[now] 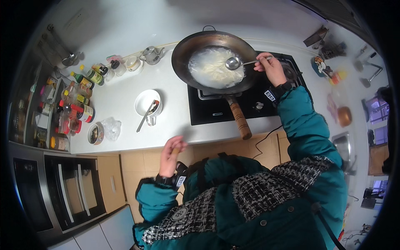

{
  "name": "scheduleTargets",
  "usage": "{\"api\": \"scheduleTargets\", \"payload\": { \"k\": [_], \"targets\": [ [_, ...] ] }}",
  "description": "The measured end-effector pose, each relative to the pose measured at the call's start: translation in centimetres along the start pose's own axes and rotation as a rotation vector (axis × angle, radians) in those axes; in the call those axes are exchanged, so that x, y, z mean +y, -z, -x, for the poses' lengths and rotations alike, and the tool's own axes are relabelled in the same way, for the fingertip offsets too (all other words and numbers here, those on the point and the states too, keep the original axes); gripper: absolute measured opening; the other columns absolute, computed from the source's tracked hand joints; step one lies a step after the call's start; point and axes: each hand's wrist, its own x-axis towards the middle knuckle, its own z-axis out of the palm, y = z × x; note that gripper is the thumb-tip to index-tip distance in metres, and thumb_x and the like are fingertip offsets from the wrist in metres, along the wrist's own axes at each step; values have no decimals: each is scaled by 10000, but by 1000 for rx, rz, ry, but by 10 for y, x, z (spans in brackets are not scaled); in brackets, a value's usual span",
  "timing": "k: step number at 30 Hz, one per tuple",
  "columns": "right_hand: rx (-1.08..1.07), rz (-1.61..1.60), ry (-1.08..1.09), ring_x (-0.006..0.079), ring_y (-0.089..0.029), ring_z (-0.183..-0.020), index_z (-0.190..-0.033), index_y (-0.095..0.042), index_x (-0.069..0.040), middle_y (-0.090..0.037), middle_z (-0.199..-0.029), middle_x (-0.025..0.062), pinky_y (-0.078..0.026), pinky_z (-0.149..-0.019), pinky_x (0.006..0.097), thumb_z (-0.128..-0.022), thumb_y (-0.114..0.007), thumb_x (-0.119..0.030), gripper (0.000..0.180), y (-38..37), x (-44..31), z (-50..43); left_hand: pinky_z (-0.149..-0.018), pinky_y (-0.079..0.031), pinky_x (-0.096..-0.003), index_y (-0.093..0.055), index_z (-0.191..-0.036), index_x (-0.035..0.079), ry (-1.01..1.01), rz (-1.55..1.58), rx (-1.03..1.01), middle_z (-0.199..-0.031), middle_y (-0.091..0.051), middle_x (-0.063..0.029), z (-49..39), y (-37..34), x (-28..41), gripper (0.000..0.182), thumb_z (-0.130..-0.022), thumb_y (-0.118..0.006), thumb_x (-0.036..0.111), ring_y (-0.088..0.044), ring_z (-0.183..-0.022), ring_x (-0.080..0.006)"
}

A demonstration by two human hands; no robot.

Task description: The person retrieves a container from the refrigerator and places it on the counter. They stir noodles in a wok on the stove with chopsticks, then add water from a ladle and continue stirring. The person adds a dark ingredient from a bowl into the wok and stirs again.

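My right hand (272,69) grips the thin handle of a metal ladle (233,63), thumb on top. The ladle's round bowl is over the pale noodles (215,69) in cloudy water; whether it touches them I cannot tell. A dark wok (184,59) holds the noodles on a black gas hob (203,114), its ribbed wooden handle (240,120) pointing towards me. In front of the counter edge, my left hand (170,156) is raised with loosely curled fingers, slightly blurred. It seems to hold nothing. Nearest to it stands a white mug (145,97) with dark and red contents and a utensil (145,116) leaning inside.
Left of the mug are a crumpled plastic bag (111,128) and a small bowl (95,134) with dark food. Sauce bottles and jars (82,111) crowd the left end. A metal teapot (151,55) stands by the wall. To the right is a sink (342,150).
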Motion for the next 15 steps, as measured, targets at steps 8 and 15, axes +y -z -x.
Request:
{"api": "scheduleTargets", "payload": {
  "k": [8,15],
  "targets": [
    [-5,15,39,113,-631,-742,-1008,-573,-33,-629,-843,59,-492,-693,234,-969,-467,-126,146,-14,5,-3,-859,-424,-266,-303,-1436,142,-92,-53,-508,-1120,-547,-74,-45,-118,37,568,-930,-534,32,-520,-989,-139],
    [-6,26,69,121,-637,-748,-1018,-575,-29,-630,-847,65,-502,-704,237,-969,-483,-132,146,-23,13,-2,-941,-393,-280,-180,-1488,109,-45,17,-633,-1148,-511,-60,-45,-154,37,639,-946,-507,27,-504,-1023,-122]
  ]
}}
